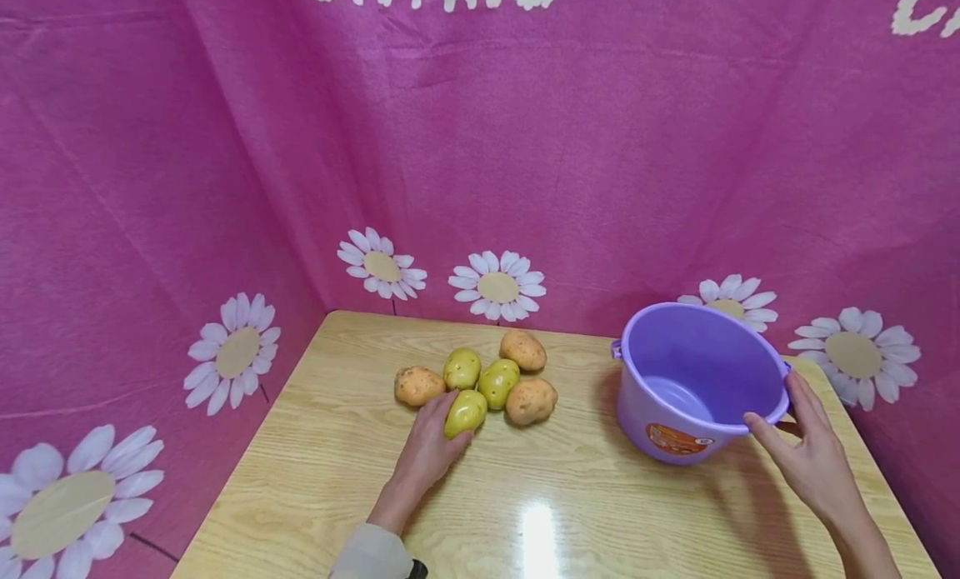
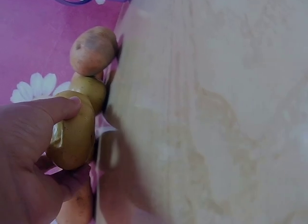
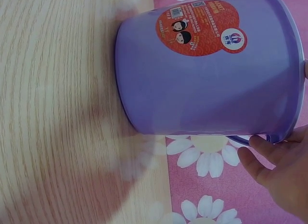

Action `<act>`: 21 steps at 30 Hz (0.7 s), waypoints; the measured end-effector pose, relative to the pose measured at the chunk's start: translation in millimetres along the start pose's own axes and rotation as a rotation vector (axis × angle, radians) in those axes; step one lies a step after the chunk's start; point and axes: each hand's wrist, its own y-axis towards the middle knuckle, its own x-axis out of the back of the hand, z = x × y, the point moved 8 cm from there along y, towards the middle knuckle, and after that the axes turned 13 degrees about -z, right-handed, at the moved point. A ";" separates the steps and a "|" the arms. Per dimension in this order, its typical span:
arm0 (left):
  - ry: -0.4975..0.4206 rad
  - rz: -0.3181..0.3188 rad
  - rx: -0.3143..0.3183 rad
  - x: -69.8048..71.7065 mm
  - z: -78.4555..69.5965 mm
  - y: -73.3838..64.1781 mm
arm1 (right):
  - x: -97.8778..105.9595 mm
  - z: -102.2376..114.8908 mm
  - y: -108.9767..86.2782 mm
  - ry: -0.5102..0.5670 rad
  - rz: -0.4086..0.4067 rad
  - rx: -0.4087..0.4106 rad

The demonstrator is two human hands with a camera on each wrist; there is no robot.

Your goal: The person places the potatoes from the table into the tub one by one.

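My left hand (image 1: 429,446) holds a yellow-green potato (image 1: 467,414) between thumb and fingers at the front of a small group. In the left wrist view, the thumb lies over the held potato (image 2: 72,137) and fingers pass beneath it. Just behind are two more green potatoes (image 1: 462,368). Tan potatoes lie at the left (image 1: 419,386), back (image 1: 522,351) and right (image 1: 532,401) of the group. On the right, my right hand (image 1: 810,454) holds the rim of a purple bucket (image 1: 675,421), thumb at the front edge and fingers by the handle mount.
The wooden table (image 1: 600,512) is backed by a pink cloth (image 1: 570,162) with printed daisies. A red label (image 3: 197,29) is on the bucket's side. Its inside is visible from above, with no potatoes in it. Table surface lies between the potatoes and the bucket.
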 end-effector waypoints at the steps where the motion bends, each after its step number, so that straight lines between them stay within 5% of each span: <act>1: -0.004 -0.001 0.002 1.1 -1.2 0.8 | 0.1 -0.1 0.1 -0.001 0.001 0.000; 13: -0.066 0.047 0.100 15.9 -25.2 16.8 | -0.2 1.3 -0.2 -0.002 -0.006 -0.007; 21: -0.102 0.037 0.108 26.1 -50.9 32.4 | -0.3 -0.1 0.0 -0.002 -0.006 -0.016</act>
